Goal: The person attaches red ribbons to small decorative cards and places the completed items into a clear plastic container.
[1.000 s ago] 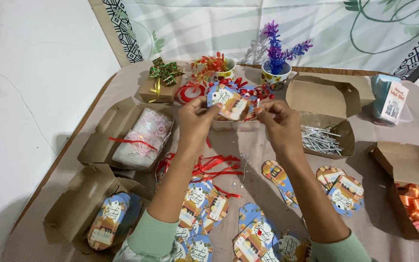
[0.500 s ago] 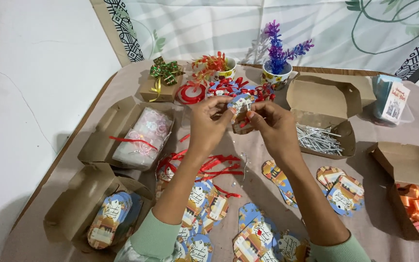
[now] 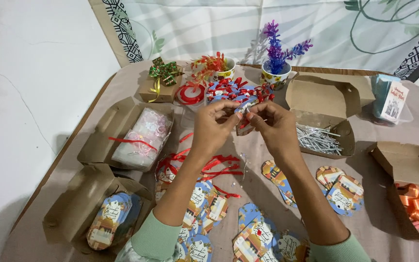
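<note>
A: The paper tag (image 3: pixel 244 119) could slip and drop onto the surface (image 3: pixel 364 228); only fingertips hold it, raised near the red-ribboned tag pile (image 3: pixel 233 91).

B: Yes. Left hand (image 3: pixel 213 127) and right hand (image 3: pixel 273 127) meet, 2 forearms angled inward, each grip pinching the tag.

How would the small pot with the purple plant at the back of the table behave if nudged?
The pot is probably light and top-heavy: its purple sprigs stand taller than the cup, so it may tip. It looks round, so once tipped it might roll toward the open box.
</note>
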